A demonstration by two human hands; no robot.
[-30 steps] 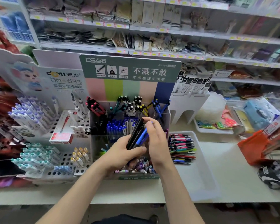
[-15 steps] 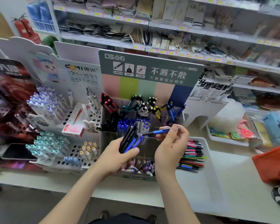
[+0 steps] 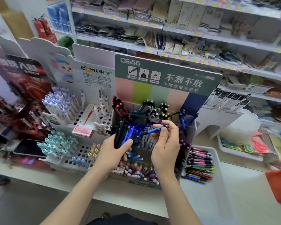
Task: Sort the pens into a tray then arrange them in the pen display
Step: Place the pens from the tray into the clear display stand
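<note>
Over the pen display: you hold both hands close together in front of the clear compartments of the pen display (image 3: pixel 189 133), which stands at the far side of the white counter (image 3: pixel 250 192) under a green header card (image 3: pixel 167 78).
Left hand: your left hand (image 3: pixel 110 157) is wrapped round a bundle of pens (image 3: pixel 121 133), black and blue, which stand upright out of your fist with your thumb across their front.
Right hand: your right hand (image 3: pixel 166 146) pinches a single blue pen (image 3: pixel 152 131) between thumb and fingertips. It lies almost level, its tip pointing left toward the bundle. You cannot tell whether it touches the bundle.
Tray: the white tray (image 3: pixel 217 179) sits on the counter just right of the display, with sorted pens (image 3: pixel 199 166) lying flat in a stack at its far left end.
Display contents: pens stand in groups by cap colour, pink at far left, blue at far right.
Left neighbour: a white peg-hole stand (image 3: pixel 81 153) carries lilac and teal pens. A red box (image 3: pixel 83 129) rests on it, and a dark phone (image 3: pixel 28 147) lies flat further left.
</note>
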